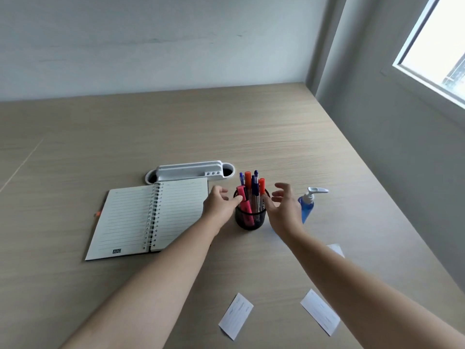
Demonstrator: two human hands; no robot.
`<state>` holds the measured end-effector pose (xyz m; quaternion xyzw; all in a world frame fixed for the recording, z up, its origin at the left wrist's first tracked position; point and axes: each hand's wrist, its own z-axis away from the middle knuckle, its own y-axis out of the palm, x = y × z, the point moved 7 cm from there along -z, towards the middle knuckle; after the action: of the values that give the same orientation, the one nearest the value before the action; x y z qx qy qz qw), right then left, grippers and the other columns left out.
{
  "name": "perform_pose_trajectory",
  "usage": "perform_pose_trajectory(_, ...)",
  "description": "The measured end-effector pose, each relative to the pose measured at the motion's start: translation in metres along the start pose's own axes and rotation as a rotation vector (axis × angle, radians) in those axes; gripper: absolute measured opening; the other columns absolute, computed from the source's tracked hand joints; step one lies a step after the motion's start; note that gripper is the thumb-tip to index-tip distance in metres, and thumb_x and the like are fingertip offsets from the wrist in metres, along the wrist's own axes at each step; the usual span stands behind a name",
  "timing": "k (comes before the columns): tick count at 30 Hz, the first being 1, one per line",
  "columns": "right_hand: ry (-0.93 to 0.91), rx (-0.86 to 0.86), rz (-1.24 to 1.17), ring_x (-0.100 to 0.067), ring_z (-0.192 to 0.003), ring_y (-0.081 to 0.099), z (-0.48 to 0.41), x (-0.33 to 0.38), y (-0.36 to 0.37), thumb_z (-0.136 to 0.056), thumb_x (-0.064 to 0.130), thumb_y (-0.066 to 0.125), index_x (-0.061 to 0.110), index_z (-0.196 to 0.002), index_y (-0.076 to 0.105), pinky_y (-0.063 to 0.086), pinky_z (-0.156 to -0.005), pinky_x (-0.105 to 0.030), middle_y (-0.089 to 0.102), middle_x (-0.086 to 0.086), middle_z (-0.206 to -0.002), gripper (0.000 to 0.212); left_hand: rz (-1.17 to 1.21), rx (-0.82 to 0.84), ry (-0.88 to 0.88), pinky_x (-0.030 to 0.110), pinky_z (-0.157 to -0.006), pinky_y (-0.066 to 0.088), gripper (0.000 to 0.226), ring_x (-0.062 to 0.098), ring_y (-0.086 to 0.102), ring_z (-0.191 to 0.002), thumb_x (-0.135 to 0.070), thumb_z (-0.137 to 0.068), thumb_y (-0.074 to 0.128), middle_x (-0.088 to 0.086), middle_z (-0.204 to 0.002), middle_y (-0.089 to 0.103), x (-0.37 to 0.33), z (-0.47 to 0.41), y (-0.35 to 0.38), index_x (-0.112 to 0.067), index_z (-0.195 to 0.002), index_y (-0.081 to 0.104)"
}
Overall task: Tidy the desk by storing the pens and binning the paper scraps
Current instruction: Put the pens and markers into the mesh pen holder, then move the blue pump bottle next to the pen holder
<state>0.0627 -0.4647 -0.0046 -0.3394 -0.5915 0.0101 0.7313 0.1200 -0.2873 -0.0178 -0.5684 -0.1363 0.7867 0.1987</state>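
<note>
A black mesh pen cup [249,217] stands mid-desk with several pens [251,187] upright in it, orange, blue and pink. My left hand [219,205] is just left of the cup, its fingers apart and a fingertip touching the pink highlighter [243,197]. On the cup's right my right hand [285,205] is spread open and holds nothing. Paper scraps lie near the front edge: one [236,315] between my forearms, another [320,312] partly under my right forearm. A third scrap [336,249] shows beyond that forearm.
An open spiral notebook [148,217] lies left of the cup, an orange tip [98,214] poking out at its left edge. Behind it sits a white desk organiser [190,171]. A blue pump bottle [308,205] stands right of my right hand. The wall and window are at right.
</note>
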Motion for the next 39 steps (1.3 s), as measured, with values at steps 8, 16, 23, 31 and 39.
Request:
perform_pose_trajectory(8, 0.325, 0.293, -0.612, -0.015, -0.104, 0.059, 0.003, -0.028, 0.038, -0.093, 0.020, 0.053, 0.019, -0.119, 0.053, 0.048, -0.094, -0.035, 0.061, -0.004, -0.122, 0.026, 0.417, 0.056, -0.135, 0.030, -0.071, 0.055, 0.035, 0.016, 0.062, -0.083, -0.009, -0.086, 0.064, 0.005, -0.094, 0.065, 0.028, 0.003, 0.018, -0.014, -0.120, 0.060)
perform_pose_trajectory(16, 0.228, 0.310, -0.556, -0.002, -0.088, 0.059, -0.038, -0.002, 0.073, -0.094, 0.020, 0.051, 0.024, -0.108, 0.056, 0.049, -0.087, -0.031, 0.064, 0.008, -0.098, 0.015, 0.355, -0.044, -0.063, 0.036, -0.088, 0.056, 0.035, 0.018, 0.063, -0.082, -0.006, -0.087, 0.063, 0.000, -0.086, 0.065, 0.022, -0.045, -0.008, -0.006, -0.122, 0.059)
perform_pose_trajectory(23, 0.128, 0.347, -0.419, -0.017, -0.106, 0.063, -0.083, 0.014, 0.093, -0.092, 0.027, 0.052, 0.037, -0.093, 0.060, 0.048, -0.099, -0.050, 0.068, 0.004, -0.106, 0.013, 0.380, -0.059, -0.075, 0.033, -0.081, 0.055, 0.037, 0.014, 0.061, -0.075, -0.005, -0.088, 0.062, -0.002, -0.081, 0.060, 0.009, -0.088, -0.017, -0.004, -0.124, 0.057)
perform_pose_trajectory(31, 0.203, 0.355, -0.518, -0.016, -0.117, 0.051, -0.063, 0.003, 0.084, -0.095, 0.030, 0.048, 0.016, -0.141, 0.035, 0.044, -0.103, -0.040, 0.052, -0.004, -0.128, 0.050, 0.258, -0.100, -0.058, 0.040, -0.084, 0.053, 0.025, 0.021, 0.065, -0.093, -0.027, -0.088, 0.061, -0.005, -0.089, 0.063, 0.012, -0.075, -0.012, -0.019, -0.111, 0.054)
perform_pose_trajectory(39, 0.206, 0.246, -0.304, -0.023, -0.088, 0.066, 0.002, -0.066, 0.001, -0.089, 0.014, 0.058, 0.020, -0.082, 0.064, 0.054, -0.080, -0.039, 0.068, -0.007, -0.084, 0.011, -0.122, 0.019, 0.149, 0.029, -0.075, 0.047, 0.018, 0.010, 0.052, -0.064, -0.014, -0.085, 0.059, -0.005, -0.091, 0.059, 0.021, 0.013, 0.037, -0.024, -0.096, 0.049)
